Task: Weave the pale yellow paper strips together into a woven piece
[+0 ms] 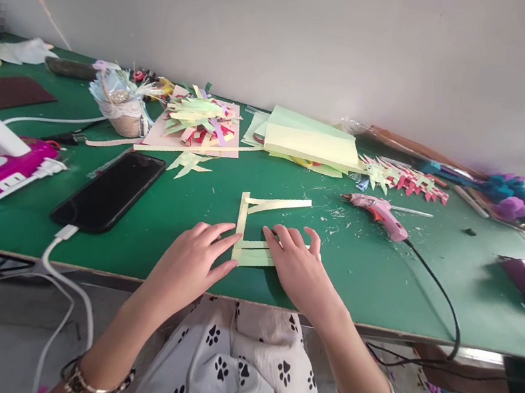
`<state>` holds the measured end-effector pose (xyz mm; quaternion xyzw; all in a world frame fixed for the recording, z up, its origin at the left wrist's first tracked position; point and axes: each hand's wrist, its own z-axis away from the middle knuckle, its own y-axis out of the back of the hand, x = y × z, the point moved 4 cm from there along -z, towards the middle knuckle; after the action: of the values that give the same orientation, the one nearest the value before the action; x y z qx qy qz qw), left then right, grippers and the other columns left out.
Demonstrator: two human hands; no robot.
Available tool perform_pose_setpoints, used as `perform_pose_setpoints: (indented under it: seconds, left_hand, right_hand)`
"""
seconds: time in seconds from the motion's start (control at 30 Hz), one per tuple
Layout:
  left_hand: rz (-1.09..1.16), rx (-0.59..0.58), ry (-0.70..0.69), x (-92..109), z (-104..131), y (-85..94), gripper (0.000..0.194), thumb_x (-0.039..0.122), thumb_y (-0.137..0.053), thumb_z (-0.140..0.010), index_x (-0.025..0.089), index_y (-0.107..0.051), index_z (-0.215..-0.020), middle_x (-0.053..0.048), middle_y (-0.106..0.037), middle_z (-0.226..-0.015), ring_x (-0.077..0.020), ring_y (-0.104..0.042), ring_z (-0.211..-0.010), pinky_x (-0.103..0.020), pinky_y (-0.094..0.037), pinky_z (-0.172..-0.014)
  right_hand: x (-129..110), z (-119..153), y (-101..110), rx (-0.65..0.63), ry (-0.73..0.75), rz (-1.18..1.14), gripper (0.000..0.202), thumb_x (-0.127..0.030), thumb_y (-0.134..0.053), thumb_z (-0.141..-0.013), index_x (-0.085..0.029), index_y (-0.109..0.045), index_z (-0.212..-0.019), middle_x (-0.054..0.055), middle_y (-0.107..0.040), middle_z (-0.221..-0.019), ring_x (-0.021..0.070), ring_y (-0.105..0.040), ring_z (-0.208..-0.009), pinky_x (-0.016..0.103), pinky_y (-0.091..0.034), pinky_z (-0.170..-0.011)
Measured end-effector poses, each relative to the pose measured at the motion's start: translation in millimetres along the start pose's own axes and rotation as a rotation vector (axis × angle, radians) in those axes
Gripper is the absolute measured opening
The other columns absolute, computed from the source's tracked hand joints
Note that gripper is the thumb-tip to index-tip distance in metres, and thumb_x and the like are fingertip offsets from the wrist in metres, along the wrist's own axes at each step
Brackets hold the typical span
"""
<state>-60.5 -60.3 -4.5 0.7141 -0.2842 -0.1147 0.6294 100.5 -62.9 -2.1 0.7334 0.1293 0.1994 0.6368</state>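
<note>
A pale yellow upright paper strip [242, 215] lies on the green table, with a few pale strips running off its right side. Two of them form a narrow fork [281, 205] at the top, and light green strips [254, 258] lie at the bottom. My left hand [201, 253] rests on the table with fingers spread, its fingertips at the left edge of the upright strip. Over the right part of the lower strips lies my right hand [298, 267], palm down with fingers apart; it hides their right ends.
A pink glue gun [381, 216] with a black cord lies right of the strips. At the left are a black phone [111, 191] and a purple power strip [4, 164]. Behind are cut paper pieces [199, 121], paper sheets [310, 138] and a decorated pot [126, 118]. Another person's arm [464, 378] shows at lower right.
</note>
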Motion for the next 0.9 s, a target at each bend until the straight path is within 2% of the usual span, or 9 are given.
perform_pose_setpoints:
  seconds: [0.23, 0.33, 0.43, 0.5, 0.57, 0.63, 0.67, 0.8, 0.9]
  left_hand:
    - [0.007, 0.001, 0.013, 0, -1, 0.8, 0.039, 0.039, -0.04, -0.09, 0.021, -0.056, -0.121, -0.007, -0.054, -0.125, -0.0257, -0.052, -0.102, -0.04, -0.049, -0.078]
    - [0.014, 0.006, 0.016, -1, 0, 0.7, 0.039, 0.039, -0.039, -0.09, 0.023, -0.055, -0.122, -0.007, -0.054, -0.125, -0.0252, -0.053, -0.101, -0.04, -0.049, -0.078]
    - [0.012, -0.001, 0.022, -2, 0, 0.6, 0.04, 0.04, -0.038, -0.09, 0.024, -0.054, -0.122, -0.007, -0.054, -0.125, -0.0251, -0.053, -0.102, -0.04, -0.049, -0.078]
    - [0.003, -0.006, 0.025, -1, 0, 0.6, 0.04, 0.04, -0.039, -0.089, 0.024, -0.054, -0.122, -0.007, -0.054, -0.125, -0.0253, -0.053, -0.101, -0.04, -0.049, -0.077]
    - [-0.01, -0.003, 0.028, -1, -1, 0.8, 0.039, 0.04, -0.041, -0.088, 0.023, -0.055, -0.121, -0.007, -0.054, -0.125, -0.0254, -0.053, -0.099, -0.04, -0.049, -0.077]
    - [-0.017, 0.004, 0.025, -1, -1, 0.7, 0.038, 0.038, -0.042, -0.088, 0.022, -0.057, -0.118, -0.007, -0.055, -0.124, -0.0252, -0.054, -0.098, -0.04, -0.049, -0.077]
    - [-0.018, 0.01, 0.023, 0, -2, 0.6, 0.037, 0.037, -0.043, -0.087, 0.021, -0.057, -0.118, -0.008, -0.055, -0.123, -0.0251, -0.054, -0.098, -0.039, -0.049, -0.077]
    - [-0.022, 0.038, 0.022, 0, -3, 0.2, 0.037, 0.037, -0.045, -0.086, 0.021, -0.057, -0.117, -0.008, -0.057, -0.121, -0.0249, -0.055, -0.096, -0.039, -0.049, -0.077]
    - [-0.025, 0.048, 0.025, -1, -2, 0.4, 0.037, 0.036, -0.045, -0.086, 0.021, -0.058, -0.117, -0.008, -0.058, -0.12, -0.025, -0.055, -0.095, -0.039, -0.049, -0.076]
  right_hand:
    - [20, 8, 0, -0.124, 0.077, -0.118, 0.063, 0.004, -0.026, -0.075, -0.014, -0.037, -0.134, 0.014, -0.047, -0.13, 0.0241, -0.047, -0.115, 0.056, -0.029, -0.1]
    - [39, 18, 1, -0.223, 0.127, -0.242, 0.062, -0.014, -0.04, -0.079, -0.018, -0.026, -0.14, 0.011, -0.04, -0.139, 0.0259, -0.036, -0.128, 0.06, -0.024, -0.103]
    - [47, 24, 7, -0.174, 0.024, -0.281, 0.068, -0.036, -0.048, -0.082, -0.02, -0.02, -0.142, 0.01, -0.035, -0.143, 0.028, -0.026, -0.134, 0.063, -0.015, -0.105]
    - [35, 23, 12, -0.083, -0.018, -0.313, 0.062, -0.043, -0.038, -0.088, -0.021, -0.018, -0.143, 0.01, -0.032, -0.145, 0.0247, -0.028, -0.134, 0.061, -0.011, -0.106]
    - [11, 19, 12, -0.032, 0.011, -0.349, 0.051, -0.037, -0.027, -0.094, -0.022, -0.021, -0.142, 0.007, -0.033, -0.145, 0.0202, -0.028, -0.134, 0.059, -0.011, -0.108]
    - [-13, 14, 9, -0.014, 0.107, -0.393, 0.045, -0.031, -0.022, -0.096, -0.022, -0.026, -0.14, 0.005, -0.036, -0.143, 0.017, -0.03, -0.133, 0.055, -0.014, -0.109]
    - [-21, 12, 6, -0.002, 0.095, -0.4, 0.044, -0.028, -0.022, -0.096, -0.021, -0.03, -0.138, 0.005, -0.04, -0.141, 0.0167, -0.034, -0.131, 0.054, -0.014, -0.109]
    - [-26, 7, -1, 0.062, 0.016, -0.401, 0.039, -0.022, -0.025, -0.096, -0.02, -0.046, -0.128, 0.006, -0.051, -0.133, 0.0168, -0.045, -0.123, 0.051, -0.016, -0.109]
    - [-21, 7, -3, 0.071, 0.024, -0.406, 0.035, -0.022, -0.029, -0.095, -0.02, -0.051, -0.123, 0.005, -0.052, -0.131, 0.0172, -0.047, -0.121, 0.048, -0.02, -0.107]
